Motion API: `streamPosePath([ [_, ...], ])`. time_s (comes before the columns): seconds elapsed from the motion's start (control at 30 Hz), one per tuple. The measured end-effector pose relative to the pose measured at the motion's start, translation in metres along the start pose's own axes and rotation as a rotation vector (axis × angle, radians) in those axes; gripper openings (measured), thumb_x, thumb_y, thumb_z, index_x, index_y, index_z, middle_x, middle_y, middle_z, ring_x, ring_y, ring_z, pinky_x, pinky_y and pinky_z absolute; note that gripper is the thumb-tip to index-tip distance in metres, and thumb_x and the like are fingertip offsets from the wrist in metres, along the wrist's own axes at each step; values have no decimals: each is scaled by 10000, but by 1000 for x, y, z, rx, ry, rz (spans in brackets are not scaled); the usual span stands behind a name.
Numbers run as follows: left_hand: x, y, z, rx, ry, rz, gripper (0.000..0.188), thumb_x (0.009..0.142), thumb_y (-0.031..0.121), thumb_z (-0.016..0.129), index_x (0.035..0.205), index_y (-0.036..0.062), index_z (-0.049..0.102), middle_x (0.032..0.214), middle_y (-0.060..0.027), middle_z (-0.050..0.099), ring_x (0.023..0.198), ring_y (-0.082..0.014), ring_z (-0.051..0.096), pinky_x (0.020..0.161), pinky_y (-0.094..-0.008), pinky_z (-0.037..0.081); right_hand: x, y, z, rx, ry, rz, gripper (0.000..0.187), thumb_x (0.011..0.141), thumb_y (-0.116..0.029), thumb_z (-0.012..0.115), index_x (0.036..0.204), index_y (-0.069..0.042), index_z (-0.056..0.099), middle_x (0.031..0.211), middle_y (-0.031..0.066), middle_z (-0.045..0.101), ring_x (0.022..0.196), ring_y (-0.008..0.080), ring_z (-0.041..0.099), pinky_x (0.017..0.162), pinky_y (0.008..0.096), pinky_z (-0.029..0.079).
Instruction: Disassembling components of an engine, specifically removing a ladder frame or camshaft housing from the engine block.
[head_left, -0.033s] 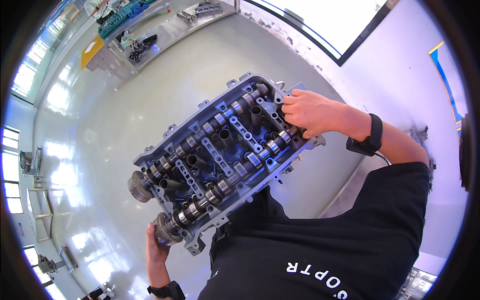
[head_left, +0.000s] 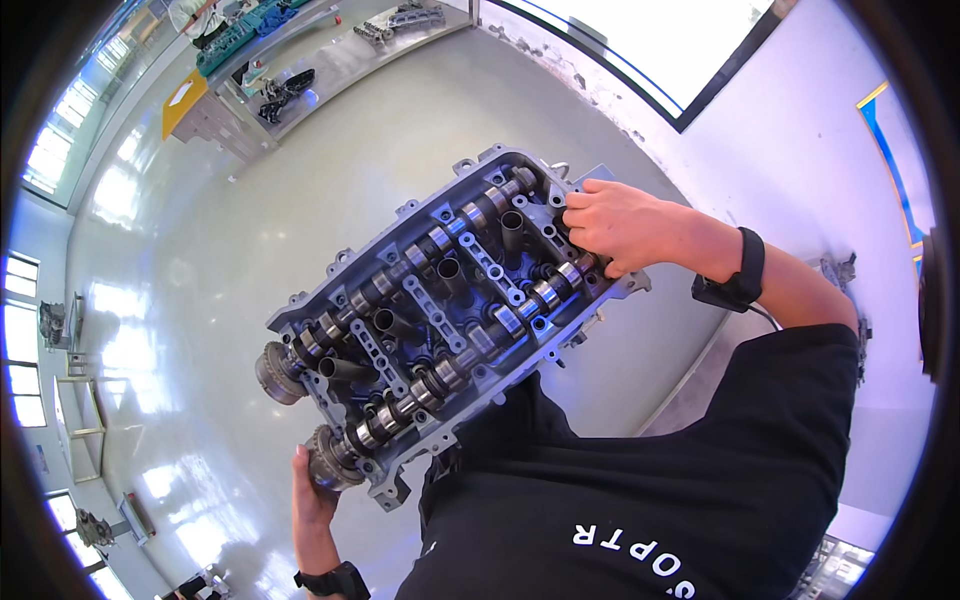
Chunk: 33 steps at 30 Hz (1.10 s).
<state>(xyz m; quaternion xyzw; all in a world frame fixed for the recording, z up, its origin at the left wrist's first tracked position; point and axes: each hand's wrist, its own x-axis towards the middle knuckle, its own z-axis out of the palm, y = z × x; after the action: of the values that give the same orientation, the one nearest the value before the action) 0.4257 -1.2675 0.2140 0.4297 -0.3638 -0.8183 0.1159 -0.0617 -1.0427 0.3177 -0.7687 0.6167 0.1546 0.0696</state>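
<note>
I hold a grey metal engine cylinder head (head_left: pixel 433 314) tilted in front of my body, its open top side facing up. Two camshafts, the far one (head_left: pixel 440 238) and the near one (head_left: pixel 450 374), lie along it, with dark round tubes between them. My right hand (head_left: pixel 618 226) is closed over the right end wall, fingers curled inside the rim. At the lower left, my left hand (head_left: pixel 313 497) grips around the near cam gear (head_left: pixel 332 460), its thumb up along the side; the other fingers are hidden behind the gear. The far cam gear (head_left: pixel 279 374) is untouched.
Beyond the cylinder head, shiny grey floor (head_left: pixel 200 260) stretches out. A workbench (head_left: pixel 345 75) with engine parts stands at the far upper left, near a yellow-topped cabinet (head_left: pixel 185 100) and a partly visible person (head_left: pixel 198 18). A white wall (head_left: pixel 800 130) rises on the right.
</note>
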Motion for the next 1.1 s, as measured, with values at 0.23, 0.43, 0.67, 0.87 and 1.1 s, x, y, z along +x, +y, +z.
streamPosePath([
  [0.23,3,-2,-11,102,32,-32,660,894,630,431,1287,103,502,1163,-86,621,1015,-237,619,794,-423,510,4,8,7,74,-39,-8,352,541,-289,783,776,-62,652,841,30,570,920,193,505,775,319,390],
  [0.43,1,1,-5,103,80,-17,620,882,600,471,1252,106,529,1153,-81,626,1025,-239,612,816,-438,498,10,13,6,144,-91,-21,354,547,-293,769,788,-52,673,843,44,602,942,210,508,808,331,393],
  [0.67,-2,6,8,-23,74,-32,609,884,490,552,1270,22,495,1147,-126,619,1006,-247,629,875,-422,521,9,19,8,118,-86,-69,348,533,-290,758,757,-47,651,811,45,591,897,204,509,783,321,396],
  [0.87,-4,4,11,-30,102,-2,585,885,493,546,1249,35,513,1131,-113,624,997,-247,626,862,-426,520,8,16,8,100,-100,-43,355,532,-304,765,752,-46,657,822,37,604,902,201,507,796,316,397],
  [1.1,-18,23,15,-33,88,90,540,888,504,538,1208,69,540,1102,-86,632,973,-233,625,827,-415,522,-5,13,-10,93,-64,-4,326,544,-310,766,700,-45,659,799,36,605,899,193,506,797,319,394],
])
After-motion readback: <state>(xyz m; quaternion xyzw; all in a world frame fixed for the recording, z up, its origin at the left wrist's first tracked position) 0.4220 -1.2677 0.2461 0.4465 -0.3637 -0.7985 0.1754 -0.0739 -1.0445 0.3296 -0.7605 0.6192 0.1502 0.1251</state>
